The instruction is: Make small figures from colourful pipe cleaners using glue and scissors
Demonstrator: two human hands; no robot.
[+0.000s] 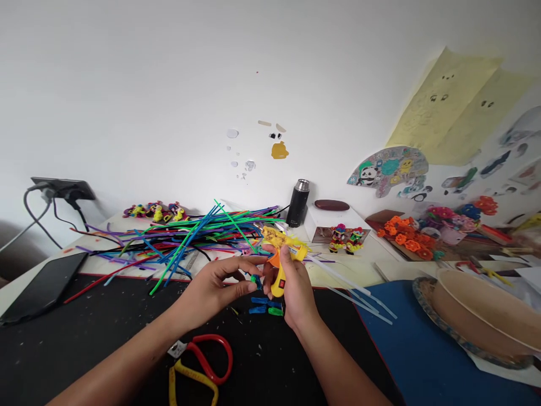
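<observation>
My right hand grips a yellow glue gun with an orange trigger, its nozzle pointing left. My left hand pinches a small green and blue pipe-cleaner piece right beside the gun's handle. Below the hands, several short blue and green pipe-cleaner pieces lie on the black mat. Clear glue sticks lie to the right of my right hand.
A pile of long coloured pipe cleaners spreads behind the hands. Red-and-yellow scissors lie near my left forearm. A black tablet is at the left, a black flask at the back, a woven hat on blue cloth at the right.
</observation>
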